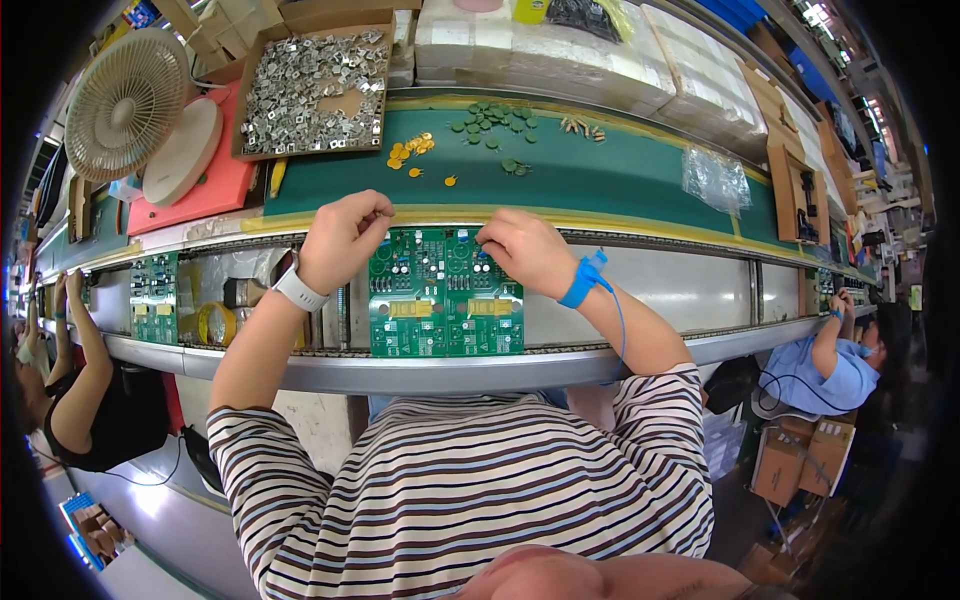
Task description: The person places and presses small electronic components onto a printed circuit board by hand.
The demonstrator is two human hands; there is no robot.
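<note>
Striped in cream, dark brown and pale blue, the worker's cloth shirt (480, 480) takes up the foreground, right against the line. Beyond it stretches the long green tabletop (640, 185), edged with yellow tape, and nearer to the worker runs a smooth grey metal conveyor rail (460, 376). Over to the left sits a shallow brown cardboard tray (310, 154) heaped with small silvery metal pieces, well apart from both hands.

Set across the conveyor, straight in front of the worker, is a green rectangular circuit board (455, 288) in two matching halves, already carrying plenty of parts. The left hand (345, 237) is over its upper left corner, fingers curled with the tips drawn close together; the right hand (525, 250) bends over the upper right, fingertips down near the board. Whether either set of fingers grips a part, I can't tell from here.

Looks to me as if the step in hand is fitting small parts along the board's far edge. The next move, I'd say, calls for lining a part up carefully and pressing lightly, without knocking its neighbours. Loose beyond the board lie flat green discs (486, 113), flat orange-yellow discs (398, 154) and a few little tan cylinders (582, 129)
</note>
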